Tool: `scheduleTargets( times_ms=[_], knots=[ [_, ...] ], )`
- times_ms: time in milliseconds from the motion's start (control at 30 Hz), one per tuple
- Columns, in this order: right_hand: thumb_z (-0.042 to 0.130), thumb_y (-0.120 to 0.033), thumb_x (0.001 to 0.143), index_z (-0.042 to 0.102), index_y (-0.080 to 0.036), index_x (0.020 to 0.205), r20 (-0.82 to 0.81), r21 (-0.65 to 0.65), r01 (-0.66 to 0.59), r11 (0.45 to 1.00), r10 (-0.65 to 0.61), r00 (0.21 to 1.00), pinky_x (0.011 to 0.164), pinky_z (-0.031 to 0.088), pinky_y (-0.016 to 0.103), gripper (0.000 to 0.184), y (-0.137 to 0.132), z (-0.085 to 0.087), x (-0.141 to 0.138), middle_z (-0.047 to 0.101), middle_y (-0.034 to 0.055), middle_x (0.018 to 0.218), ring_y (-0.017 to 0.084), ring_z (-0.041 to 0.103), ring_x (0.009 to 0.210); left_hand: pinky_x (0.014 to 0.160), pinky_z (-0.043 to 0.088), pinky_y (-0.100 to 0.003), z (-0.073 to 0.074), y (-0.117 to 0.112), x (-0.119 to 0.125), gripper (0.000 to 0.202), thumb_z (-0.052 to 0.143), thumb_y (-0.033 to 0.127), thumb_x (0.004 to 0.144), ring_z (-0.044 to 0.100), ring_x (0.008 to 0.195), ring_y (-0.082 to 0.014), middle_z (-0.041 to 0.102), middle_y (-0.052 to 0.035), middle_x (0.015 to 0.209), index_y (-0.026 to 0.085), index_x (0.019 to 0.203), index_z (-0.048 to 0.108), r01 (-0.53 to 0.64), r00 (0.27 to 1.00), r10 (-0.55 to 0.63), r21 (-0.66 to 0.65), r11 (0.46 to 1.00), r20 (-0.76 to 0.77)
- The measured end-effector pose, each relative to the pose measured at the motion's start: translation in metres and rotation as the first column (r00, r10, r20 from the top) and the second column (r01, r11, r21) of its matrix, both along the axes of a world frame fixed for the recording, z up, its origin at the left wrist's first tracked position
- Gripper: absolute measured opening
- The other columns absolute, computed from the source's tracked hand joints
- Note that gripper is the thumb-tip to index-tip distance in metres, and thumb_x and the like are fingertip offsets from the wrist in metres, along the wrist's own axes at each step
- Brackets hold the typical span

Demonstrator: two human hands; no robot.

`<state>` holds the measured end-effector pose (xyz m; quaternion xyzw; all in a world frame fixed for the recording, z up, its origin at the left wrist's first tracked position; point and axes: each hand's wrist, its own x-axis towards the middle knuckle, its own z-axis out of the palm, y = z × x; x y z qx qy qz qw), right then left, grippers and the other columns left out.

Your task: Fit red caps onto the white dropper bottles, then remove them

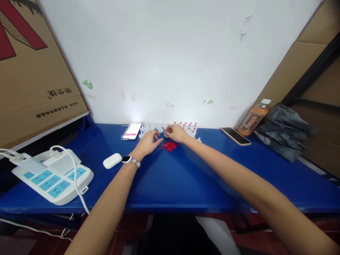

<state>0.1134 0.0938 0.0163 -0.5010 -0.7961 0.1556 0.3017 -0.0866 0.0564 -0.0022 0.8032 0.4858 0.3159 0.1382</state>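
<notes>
My left hand [149,142] rests over the table with fingers apart and holds nothing. It is beside several small translucent white plastic pieces [145,129] standing near the wall. My right hand [176,133] has thumb and fingers pinched together just above a small whitish piece [166,135]. What lies between those fingertips is hidden. Below and between the hands is a pile of small red caps [169,146]. Behind my right hand stand rows of small white pieces with red tips [190,126], partly covered by the hand.
On the blue table [180,184] lie a lit phone [132,131], a white earbud case [112,160] and a power strip [53,184] with cables at left. To the right are a dark phone [236,136], a drink bottle [253,118] and a black plastic bag [285,129].
</notes>
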Motion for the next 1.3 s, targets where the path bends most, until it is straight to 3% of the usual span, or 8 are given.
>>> scheduleTargets(
  times_ms=[133,333,533,733,867,1167,1300],
  knots=[
    [0.064,-0.028,0.085,0.072,-0.016,0.092,-0.02,0.016,0.045,0.999,-0.044,0.999,0.062,0.043,0.023,0.017,0.001,0.005,0.008,0.074,0.0054,0.078,0.014,0.064,0.067,0.074,0.05,-0.035,-0.002,-0.003,0.007,0.034,0.059,0.046,0.089,0.062,0.086,-0.0216,0.067,-0.007,0.098,0.019,0.11,0.061,0.035,0.999,-0.035,-0.005,0.999,-0.025],
    [0.058,-0.024,0.086,0.072,-0.014,0.089,-0.046,0.013,0.186,0.982,-0.185,0.982,0.063,0.044,0.024,0.017,0.002,0.021,0.053,0.072,0.0054,0.073,0.015,0.063,0.066,0.077,0.05,-0.037,0.002,-0.007,0.017,0.031,0.057,0.044,0.091,0.062,0.091,-0.0229,0.066,-0.0076,0.101,0.02,0.11,0.06,0.074,0.996,-0.073,0.02,0.997,-0.045],
    [0.058,-0.024,0.084,0.071,-0.016,0.081,-0.02,0.006,0.112,0.994,-0.112,0.994,0.062,0.043,0.023,0.016,-0.012,0.02,0.06,0.073,0.0041,0.074,0.014,0.063,0.066,0.082,0.051,-0.038,0.007,0.003,0.033,0.032,0.057,0.039,0.093,0.062,0.091,-0.0226,0.06,-0.0101,0.111,0.019,0.117,0.058,-0.059,0.997,0.064,0.13,0.99,-0.034],
    [0.056,-0.031,0.086,0.07,-0.017,0.081,-0.161,0.046,0.235,0.971,-0.225,0.961,0.059,0.042,0.025,0.021,-0.015,0.025,0.077,0.072,0.0036,0.073,0.015,0.062,0.065,0.08,0.05,-0.037,0.014,0.024,0.042,0.019,0.051,0.029,0.093,0.063,0.085,-0.0222,0.065,-0.0076,0.091,0.019,0.091,0.067,0.036,0.997,-0.026,0.156,0.987,-0.068],
    [0.057,-0.03,0.085,0.07,-0.018,0.079,-0.095,0.031,0.272,0.962,-0.268,0.959,0.06,0.041,0.025,0.018,-0.014,0.025,0.094,0.072,0.0037,0.074,0.016,0.062,0.067,0.072,0.049,-0.035,0.014,0.032,0.042,0.019,0.055,0.032,0.091,0.064,0.076,-0.0218,0.069,-0.0068,0.081,0.019,0.085,0.067,0.076,0.995,-0.07,0.075,0.994,-0.07],
    [0.058,-0.03,0.083,0.072,-0.02,0.081,0.046,-0.014,0.314,0.949,-0.313,0.949,0.062,0.039,0.027,0.017,-0.001,0.022,0.086,0.073,0.004,0.081,0.017,0.062,0.072,0.067,0.046,-0.033,0.016,0.033,0.038,0.022,0.053,0.034,0.091,0.063,0.07,-0.0209,0.069,-0.007,0.077,0.019,0.084,0.067,0.07,0.991,-0.067,0.022,0.997,-0.113],
    [0.059,-0.029,0.083,0.073,-0.019,0.082,0.066,-0.014,0.325,0.945,-0.324,0.944,0.065,0.041,0.028,0.017,0.004,0.022,0.081,0.074,0.0055,0.084,0.018,0.063,0.074,0.064,0.046,-0.032,0.016,0.03,0.032,0.027,0.061,0.044,0.087,0.062,0.069,-0.0199,0.067,-0.0056,0.078,0.019,0.095,0.065,0.095,0.993,-0.094,0.01,0.995,-0.073]
  ],
)
